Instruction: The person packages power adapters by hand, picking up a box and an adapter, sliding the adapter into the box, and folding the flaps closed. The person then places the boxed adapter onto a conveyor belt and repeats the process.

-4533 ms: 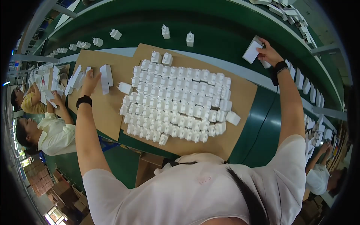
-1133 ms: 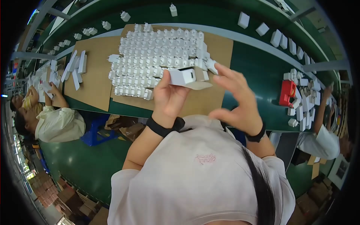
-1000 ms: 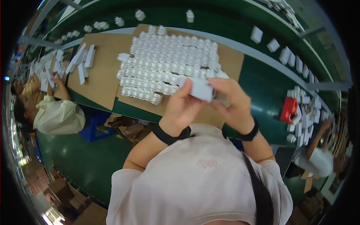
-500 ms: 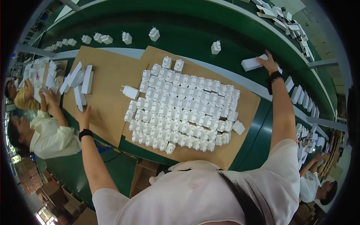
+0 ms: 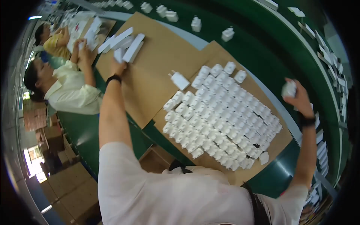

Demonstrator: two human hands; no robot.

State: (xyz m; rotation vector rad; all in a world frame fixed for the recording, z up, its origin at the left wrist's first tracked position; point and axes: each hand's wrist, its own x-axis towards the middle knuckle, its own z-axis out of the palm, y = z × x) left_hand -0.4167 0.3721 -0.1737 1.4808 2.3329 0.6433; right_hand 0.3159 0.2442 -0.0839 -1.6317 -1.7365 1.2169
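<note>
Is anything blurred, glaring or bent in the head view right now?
Head view: the right hand and the small white piece in it look soft, the white chargers smeared, probably by motion; head view: glare on the green tabletop, the bright opening at lower left washed out; head view: the pale rail at right bows and the corners go black.
</note>
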